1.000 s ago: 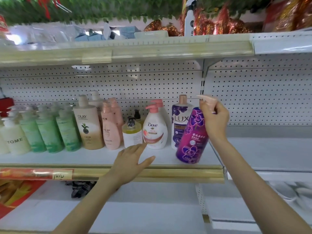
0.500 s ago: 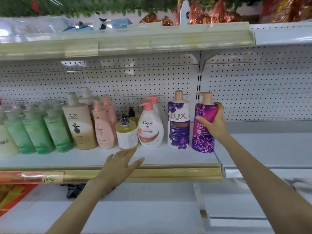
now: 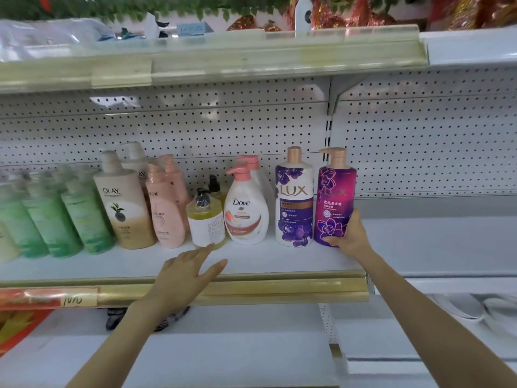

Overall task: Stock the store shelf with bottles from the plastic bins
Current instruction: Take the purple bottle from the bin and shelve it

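Nearest, the left hand (image 3: pixel 186 278) lies open and empty, palm down over the shelf (image 3: pixel 279 261) lip. Farther in and to the right, the right hand (image 3: pixel 348 236) grips the purple Lux bottle (image 3: pixel 334 197) low on its side — upright at the shelf's right end, just beside the white Lux bottle (image 3: pixel 293 197), so letting go falls to the right hand.
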Available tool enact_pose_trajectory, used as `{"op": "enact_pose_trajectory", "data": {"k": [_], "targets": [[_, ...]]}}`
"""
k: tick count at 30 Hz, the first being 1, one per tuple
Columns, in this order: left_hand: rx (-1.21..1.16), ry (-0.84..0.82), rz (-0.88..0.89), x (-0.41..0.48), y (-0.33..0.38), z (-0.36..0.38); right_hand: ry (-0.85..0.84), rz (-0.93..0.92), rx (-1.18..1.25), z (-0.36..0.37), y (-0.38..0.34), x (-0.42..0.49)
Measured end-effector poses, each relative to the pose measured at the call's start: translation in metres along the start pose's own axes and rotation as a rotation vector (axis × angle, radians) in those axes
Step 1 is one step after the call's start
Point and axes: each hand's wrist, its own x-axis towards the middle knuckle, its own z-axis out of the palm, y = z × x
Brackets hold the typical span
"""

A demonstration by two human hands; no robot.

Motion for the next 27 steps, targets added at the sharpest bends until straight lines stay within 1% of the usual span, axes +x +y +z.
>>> {"op": "enact_pose_trajectory", "data": {"k": [2,5,7,9,13,16,20,24,27], "targets": [[0.043,0.018,-0.010,-0.002,-0.007,-0.002,0.005,0.011,0.008,0.004,-0.002,0.002],[0.092,0.048,-0.014,-0.009,-0.025,-0.011,-0.005,0.140,-0.003,0.006,-0.008,0.008],[0.132,0.083,-0.024,-0.015,-0.038,-0.022,0.013,0.224,-0.128,0.007,-0.016,0.007],[0.198,0.134,-0.049,-0.021,-0.054,-0.036,0.078,0.240,-0.234,0.009,-0.026,-0.003],[0.264,0.281,-0.066,-0.036,-0.091,-0.065,0.171,0.126,-0.425,0.016,-0.055,-0.046],[0.283,0.360,-0.062,-0.049,-0.123,-0.085,0.158,0.004,-0.628,0.027,-0.080,-0.086],[0.336,0.411,-0.070,-0.073,-0.165,-0.105,0.136,-0.146,-0.834,0.049,-0.107,-0.142],[0.319,0.424,-0.087,-0.102,-0.208,-0.122,0.111,-0.156,-0.959,0.070,-0.131,-0.198],[0.309,0.444,-0.076,-0.122,-0.238,-0.131,0.125,-0.158,-0.943,0.083,-0.149,-0.236]]}}
